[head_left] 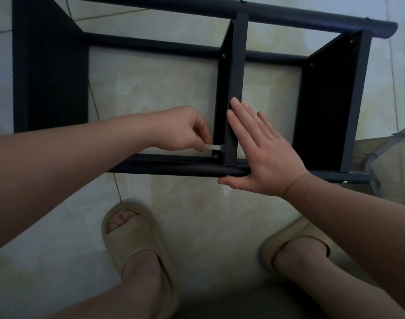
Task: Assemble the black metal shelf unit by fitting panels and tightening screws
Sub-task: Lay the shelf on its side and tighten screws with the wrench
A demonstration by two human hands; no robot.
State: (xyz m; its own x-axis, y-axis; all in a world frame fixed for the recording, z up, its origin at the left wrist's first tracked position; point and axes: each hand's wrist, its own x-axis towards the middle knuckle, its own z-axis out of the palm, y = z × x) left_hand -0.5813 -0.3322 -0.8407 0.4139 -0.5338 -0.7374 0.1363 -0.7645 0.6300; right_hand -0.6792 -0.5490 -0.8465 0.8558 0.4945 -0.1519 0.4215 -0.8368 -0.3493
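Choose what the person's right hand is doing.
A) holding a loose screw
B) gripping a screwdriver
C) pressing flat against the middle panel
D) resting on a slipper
C: the right hand lies with straight fingers against the middle panel, while the left hand pinches the small silver tool.

black metal shelf unit (150,46): laid on its side on tiled floor (150,93) | middle panel (235,88): set between rounded rails (174,169) | screw (216,156): seated at near corner | silver wrench (214,147): pinched just above it
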